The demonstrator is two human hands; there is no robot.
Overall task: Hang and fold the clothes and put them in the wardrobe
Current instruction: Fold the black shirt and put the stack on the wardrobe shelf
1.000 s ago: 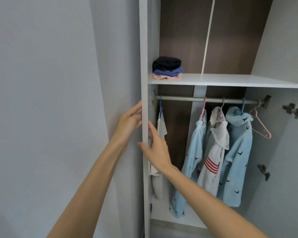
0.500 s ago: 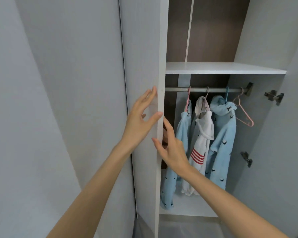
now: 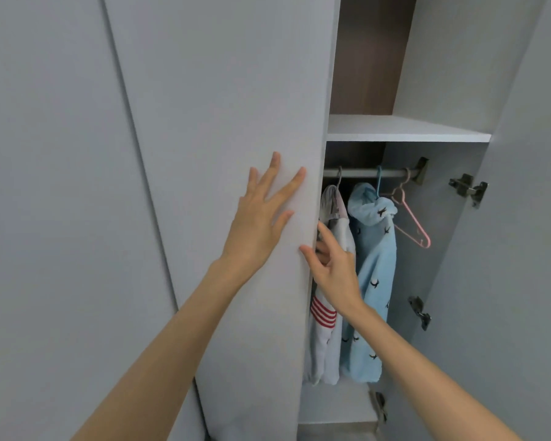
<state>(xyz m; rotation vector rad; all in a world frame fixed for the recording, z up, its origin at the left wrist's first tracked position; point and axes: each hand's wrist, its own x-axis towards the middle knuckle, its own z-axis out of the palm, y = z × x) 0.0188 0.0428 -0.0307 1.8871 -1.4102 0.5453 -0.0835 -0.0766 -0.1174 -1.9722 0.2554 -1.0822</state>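
Note:
The grey wardrobe door [image 3: 236,90] covers most of the opening. My left hand [image 3: 261,218] lies flat on its front with the fingers spread. My right hand [image 3: 331,265] holds the door's free edge, thumb on the front and fingers curled behind it. Through the gap a white garment with red stripes [image 3: 326,319] and a light blue garment with dark marks [image 3: 376,281] hang from the rail [image 3: 363,172]. An empty pink hanger [image 3: 411,218] hangs at the rail's right end.
A white shelf [image 3: 404,130] spans the wardrobe above the rail. The right door [image 3: 528,249] stands open, with metal hinges [image 3: 468,187] on its inner face. A further closed grey panel [image 3: 51,186] is on the left.
The left door has swung further across the opening, hiding the folded clothes on the shelf and the left-hand garments. My left hand moved from the edge onto the door's front.

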